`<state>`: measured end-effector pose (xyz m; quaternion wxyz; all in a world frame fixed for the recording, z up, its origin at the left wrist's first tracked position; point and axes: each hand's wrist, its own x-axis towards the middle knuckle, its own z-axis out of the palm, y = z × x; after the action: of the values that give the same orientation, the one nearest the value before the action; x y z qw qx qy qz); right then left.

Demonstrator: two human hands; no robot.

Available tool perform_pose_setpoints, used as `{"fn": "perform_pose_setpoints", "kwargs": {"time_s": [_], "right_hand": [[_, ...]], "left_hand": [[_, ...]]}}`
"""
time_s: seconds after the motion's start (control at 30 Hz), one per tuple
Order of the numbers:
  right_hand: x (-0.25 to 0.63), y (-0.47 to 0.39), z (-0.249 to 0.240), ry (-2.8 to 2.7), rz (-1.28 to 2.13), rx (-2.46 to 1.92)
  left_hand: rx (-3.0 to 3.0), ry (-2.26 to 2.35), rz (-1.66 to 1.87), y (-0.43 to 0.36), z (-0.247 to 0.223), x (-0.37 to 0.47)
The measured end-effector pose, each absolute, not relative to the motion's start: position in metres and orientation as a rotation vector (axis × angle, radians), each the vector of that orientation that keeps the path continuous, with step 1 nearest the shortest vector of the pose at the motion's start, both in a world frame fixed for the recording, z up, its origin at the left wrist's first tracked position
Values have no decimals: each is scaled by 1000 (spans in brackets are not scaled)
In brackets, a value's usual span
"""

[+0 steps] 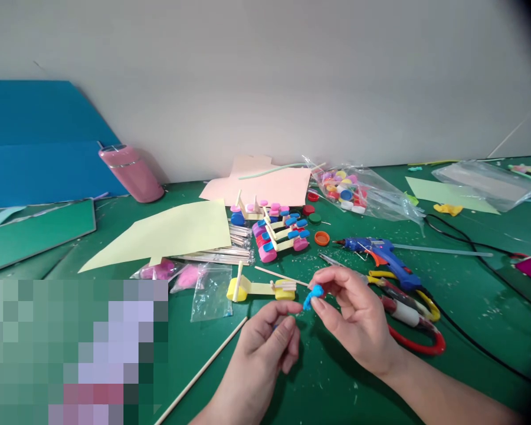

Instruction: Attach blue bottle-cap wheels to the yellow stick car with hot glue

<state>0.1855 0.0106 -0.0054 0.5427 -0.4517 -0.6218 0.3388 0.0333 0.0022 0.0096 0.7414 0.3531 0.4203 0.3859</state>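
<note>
My right hand (356, 316) pinches a small twisted lump of bright blue modelling clay (313, 296) between thumb and fingers. Close beside it, my left hand (269, 342) is closed, its thumb bent against the curled fingers. A speck of blue shows between those fingers, too hidden to name. The left index fingertip points at the clay; whether it touches I cannot tell. Just beyond the hands lies a little car of wooden sticks with yellow wheels (238, 289). Behind it, several similar cars with pink, red and blue parts (277, 236) stand close together.
A blue glue gun (378, 251) lies to the right with its black cord, beside red-handled pliers (418, 336). A bag of bottle caps (347, 192), pale green card (168, 233), a pink tumbler (133, 174) and a long wooden stick (203, 369) are around. The lower left is pixelated.
</note>
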Motion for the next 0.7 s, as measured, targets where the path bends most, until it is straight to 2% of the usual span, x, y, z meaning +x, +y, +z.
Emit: {"fn": "perform_pose_setpoints", "kwargs": {"time_s": [0.27,0.7], "right_hand": [[187,14,1,-1779,531,-1065],[187,14,5,-2050,413,-977]], "left_hand": [[385,716,895,6,9,31],[343,686,953,10,13,29]]}}
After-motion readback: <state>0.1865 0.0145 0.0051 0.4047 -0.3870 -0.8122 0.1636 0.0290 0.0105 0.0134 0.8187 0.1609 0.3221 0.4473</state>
